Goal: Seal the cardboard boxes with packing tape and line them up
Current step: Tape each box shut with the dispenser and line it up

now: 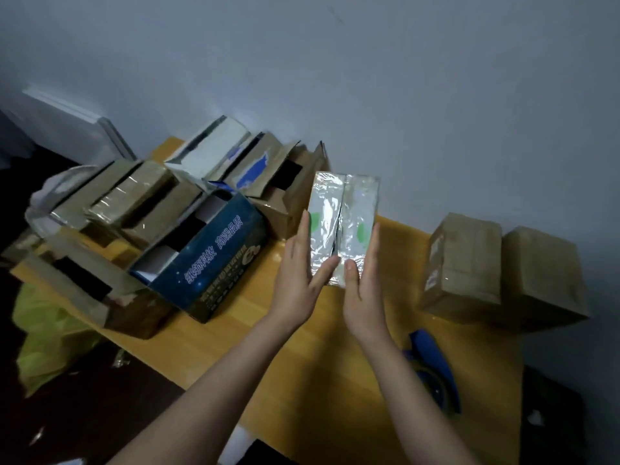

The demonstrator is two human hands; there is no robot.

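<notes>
A small white box (344,209) with green marks and glossy tape over its top stands on the wooden table (302,357) near the wall. My left hand (298,283) lies flat against its left side, thumb across the near end. My right hand (364,290) presses flat on its right side, fingers straight. Two closed brown boxes (464,263) (543,280) stand side by side at the right. A blue tape dispenser (436,374) lies on the table right of my right forearm.
At the left, several open boxes crowd together: a dark blue printed box (214,263), brown cartons (134,199) and a white carton (211,146). A yellow-green bag (47,330) hangs below the table's left edge. The wall runs close behind.
</notes>
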